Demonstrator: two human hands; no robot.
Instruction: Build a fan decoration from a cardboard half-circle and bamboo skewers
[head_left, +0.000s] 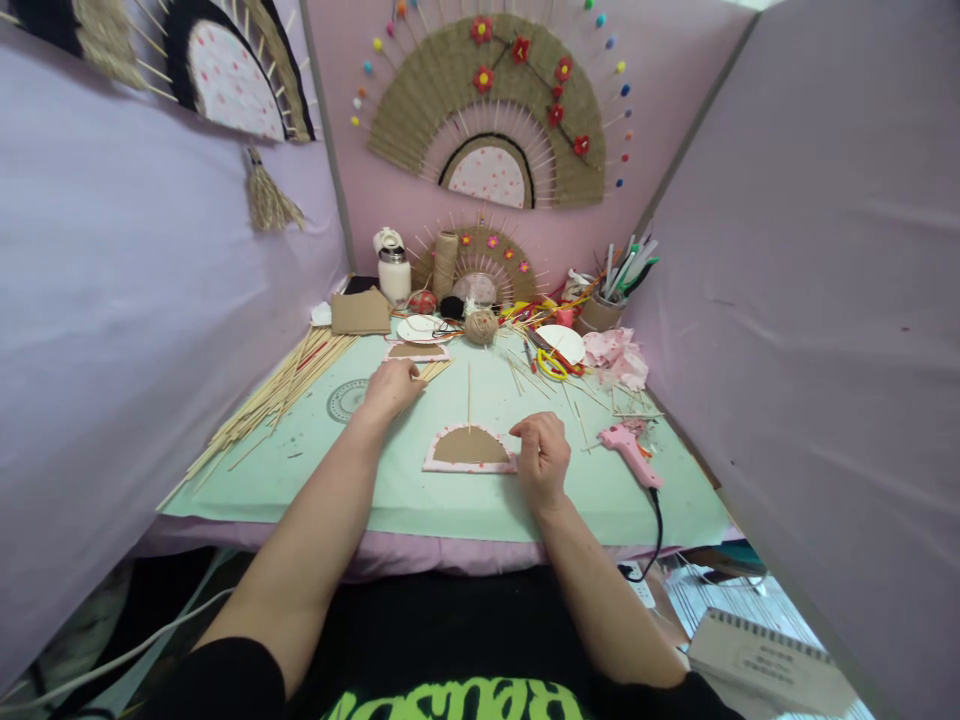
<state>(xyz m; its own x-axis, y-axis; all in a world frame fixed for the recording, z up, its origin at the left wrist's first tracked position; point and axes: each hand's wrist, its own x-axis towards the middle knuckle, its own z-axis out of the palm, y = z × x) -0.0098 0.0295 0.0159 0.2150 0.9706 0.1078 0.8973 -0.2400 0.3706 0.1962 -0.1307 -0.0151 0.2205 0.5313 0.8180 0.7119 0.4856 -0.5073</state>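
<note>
My left hand (394,388) reaches to the back of the mint-green table, its fingers pinched at the ends of some short thin wooden sticks (435,370). Exactly how many it grips cannot be made out. Behind it lies a half-circle of brown cardboard with a pink-and-white rim (417,351). In front of me sits a second cardboard half-circle (471,447), edged in dotted fabric, with one upright thin stick (470,395) running out from its arched top. My right hand (543,455) rests beside its right corner, fingers curled into a loose fist with nothing visible in them.
A pink glue gun (631,456) with a black cord lies at right. Long wooden sticks (274,385) cover the left side, near a protractor (347,400). Yellow-handled scissors (552,364), a twine ball (481,326), a white bottle (394,275) and a tool pot (600,312) stand behind.
</note>
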